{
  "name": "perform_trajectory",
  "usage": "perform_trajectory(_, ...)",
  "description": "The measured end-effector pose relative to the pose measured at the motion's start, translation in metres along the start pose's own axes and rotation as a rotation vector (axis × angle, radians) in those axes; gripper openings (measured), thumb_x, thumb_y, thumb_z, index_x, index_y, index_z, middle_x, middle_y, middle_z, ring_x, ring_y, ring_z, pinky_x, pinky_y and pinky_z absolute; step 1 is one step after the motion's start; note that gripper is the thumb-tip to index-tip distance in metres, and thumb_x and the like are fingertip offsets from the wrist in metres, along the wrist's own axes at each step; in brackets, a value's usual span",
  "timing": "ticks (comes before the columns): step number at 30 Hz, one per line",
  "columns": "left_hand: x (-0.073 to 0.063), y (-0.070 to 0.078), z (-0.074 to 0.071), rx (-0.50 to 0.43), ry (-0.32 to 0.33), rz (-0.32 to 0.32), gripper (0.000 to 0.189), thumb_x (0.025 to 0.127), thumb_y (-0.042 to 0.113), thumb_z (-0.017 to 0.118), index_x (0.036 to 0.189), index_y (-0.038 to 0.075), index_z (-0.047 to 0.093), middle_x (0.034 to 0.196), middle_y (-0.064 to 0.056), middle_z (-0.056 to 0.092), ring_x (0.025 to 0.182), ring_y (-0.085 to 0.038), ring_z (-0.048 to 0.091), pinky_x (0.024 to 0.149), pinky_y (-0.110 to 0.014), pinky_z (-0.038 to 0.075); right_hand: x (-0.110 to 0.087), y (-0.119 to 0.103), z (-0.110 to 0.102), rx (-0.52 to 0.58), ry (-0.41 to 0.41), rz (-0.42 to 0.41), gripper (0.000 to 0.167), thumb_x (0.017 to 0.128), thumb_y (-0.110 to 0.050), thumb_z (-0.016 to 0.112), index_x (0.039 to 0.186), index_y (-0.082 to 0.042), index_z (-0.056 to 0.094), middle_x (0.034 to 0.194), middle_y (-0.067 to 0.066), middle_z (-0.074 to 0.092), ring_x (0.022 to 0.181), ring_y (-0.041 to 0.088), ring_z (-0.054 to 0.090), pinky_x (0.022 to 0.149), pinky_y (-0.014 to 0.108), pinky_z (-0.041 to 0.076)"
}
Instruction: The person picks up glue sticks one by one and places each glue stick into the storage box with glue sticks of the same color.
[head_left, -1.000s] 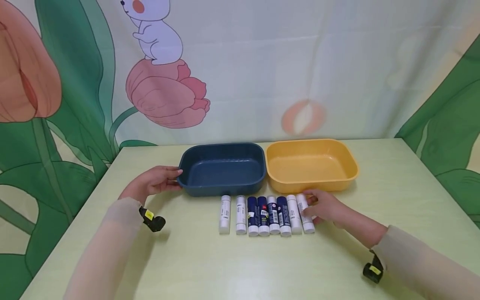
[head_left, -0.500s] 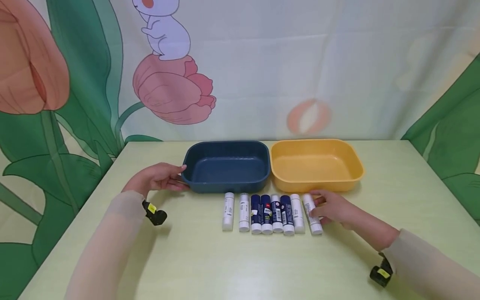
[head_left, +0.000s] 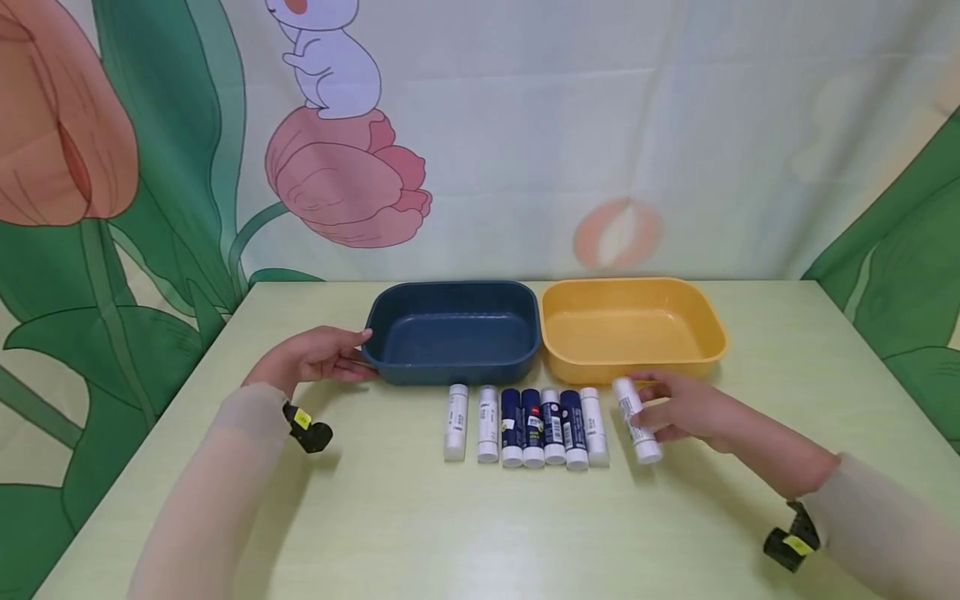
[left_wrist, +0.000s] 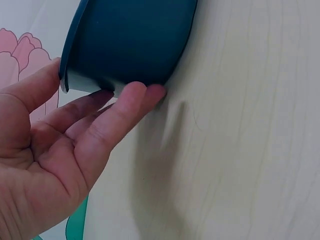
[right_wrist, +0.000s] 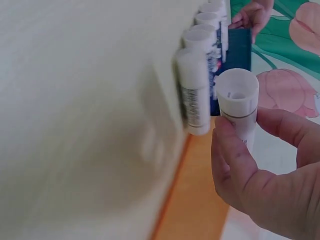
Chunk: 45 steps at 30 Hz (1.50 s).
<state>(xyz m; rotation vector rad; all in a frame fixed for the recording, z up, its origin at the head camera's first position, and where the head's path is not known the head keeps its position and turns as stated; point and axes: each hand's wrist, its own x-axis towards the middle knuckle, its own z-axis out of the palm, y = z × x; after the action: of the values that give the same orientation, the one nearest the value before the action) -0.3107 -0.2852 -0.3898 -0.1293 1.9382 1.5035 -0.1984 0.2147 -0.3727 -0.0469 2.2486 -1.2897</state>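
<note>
Thumb and fingers of a right hand [head_left: 686, 411] pinch a white glue stick [head_left: 636, 421] by its barrel, apparently raised over the worktop [head_left: 480, 533] in front of a yellow tray [head_left: 592, 372]. The grip from the side, likely chosen for a slim round tube, leaves both ends free. A left hand [head_left: 322, 354] holds the outer end of a blue tray [head_left: 453, 377], thumb at the rim and fingers below against the wall, probably to steady it. Seven more sticks lie side by side, lengthwise toward the person, a layout that keeps each within reach: three white ones [head_left: 487, 425] and four dark blue ones [head_left: 532, 429]. The row lies just before the blue tray, close along its near wall; the held stick is clear of the row's right end, with the yellow tray's raised wall just beyond. A printed fabric backdrop [head_left: 517, 158] hangs behind.
</note>
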Motion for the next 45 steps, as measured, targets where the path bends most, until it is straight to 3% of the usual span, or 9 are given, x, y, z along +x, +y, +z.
perform_trajectory(7, -0.003, 0.001, 0.001, -0.024, 0.013, 0.012, 0.065, 0.110, 0.031, 0.045, 0.157, -0.008, 0.023, 0.107, -0.004, 0.071, 0.095, -0.017, 0.077, 0.095, -0.034, 0.062, -0.013, -0.025, -0.018, -0.039, 0.017, -0.008, 0.077, 0.096, -0.009, 0.068, 0.160, -0.002, 0.025, 0.149, 0.029, 0.040, 0.121, 0.038, 0.058, 0.096, 0.043, 0.062)
perform_trajectory(15, -0.002, 0.002, 0.002, -0.004, 0.024, 0.010, 0.063, 0.111, 0.030, 0.042, 0.158, -0.008, 0.024, 0.128, -0.015, 0.067, 0.093, -0.014, 0.076, 0.094, -0.033, 0.062, -0.018, -0.048, -0.039, -0.082, 0.016, -0.012, 0.078, 0.098, -0.011, 0.065, 0.162, -0.003, 0.019, 0.155, 0.030, 0.032, 0.130, 0.044, 0.050, 0.098, 0.041, 0.062)
perform_trajectory(23, 0.000, 0.001, 0.001, -0.003, 0.012, 0.015, 0.063, 0.111, 0.028, 0.042, 0.158, -0.009, 0.024, 0.108, -0.004, 0.073, 0.093, -0.014, 0.076, 0.095, -0.034, 0.062, -0.017, -0.076, -0.071, -0.104, -0.007, -0.018, 0.077, 0.101, -0.010, 0.060, 0.163, -0.005, 0.015, 0.153, 0.026, 0.032, 0.125, 0.035, 0.048, 0.087, 0.024, 0.062)
perform_trajectory(24, 0.001, -0.001, -0.001, -0.016, 0.005, 0.013, 0.067, 0.109, 0.031, 0.049, 0.157, -0.008, 0.025, 0.106, -0.004, 0.074, 0.093, -0.015, 0.076, 0.094, -0.034, 0.062, -0.017, -0.079, -0.075, -0.098, -0.009, -0.020, 0.076, 0.102, -0.011, 0.060, 0.163, -0.005, 0.015, 0.151, 0.024, 0.034, 0.124, 0.032, 0.049, 0.087, 0.023, 0.062)
perform_trajectory(30, 0.002, -0.001, -0.002, 0.000, -0.009, 0.026, 0.069, 0.108, 0.033, 0.050, 0.157, -0.009, 0.025, 0.102, -0.001, 0.075, 0.095, -0.015, 0.076, 0.094, -0.033, 0.062, -0.013, -0.102, -0.096, -0.098, 0.004, -0.035, 0.074, 0.103, -0.012, 0.057, 0.163, -0.005, 0.014, 0.149, 0.020, 0.036, 0.117, 0.024, 0.053, 0.085, 0.023, 0.063)
perform_trajectory(31, -0.001, 0.001, 0.001, 0.015, -0.006, 0.031, 0.065, 0.111, 0.030, 0.043, 0.157, -0.010, 0.023, 0.102, -0.001, 0.074, 0.094, -0.014, 0.076, 0.094, -0.033, 0.062, -0.012, -0.105, -0.099, -0.101, 0.007, -0.036, 0.074, 0.103, -0.012, 0.057, 0.163, -0.006, 0.014, 0.151, 0.021, 0.035, 0.115, 0.024, 0.054, 0.084, 0.023, 0.063)
perform_trajectory(40, -0.002, 0.004, 0.001, 0.035, 0.009, 0.025, 0.065, 0.111, 0.030, 0.041, 0.160, -0.008, 0.020, 0.127, -0.015, 0.068, 0.095, -0.015, 0.075, 0.098, -0.035, 0.060, 0.006, -0.126, -0.118, -0.070, -0.013, -0.048, 0.076, 0.104, -0.011, 0.056, 0.164, -0.007, 0.010, 0.152, 0.018, 0.036, 0.099, 0.011, 0.063, 0.084, 0.024, 0.064)
perform_trajectory(45, -0.001, 0.005, 0.001, 0.062, 0.003, 0.032, 0.064, 0.111, 0.030, 0.040, 0.160, -0.008, 0.020, 0.132, -0.017, 0.065, 0.098, -0.015, 0.075, 0.097, -0.033, 0.061, 0.019, -0.137, -0.124, -0.076, 0.006, -0.042, 0.078, 0.104, -0.014, 0.058, 0.165, -0.008, 0.009, 0.149, 0.017, 0.040, 0.097, 0.011, 0.064, 0.085, 0.026, 0.064)
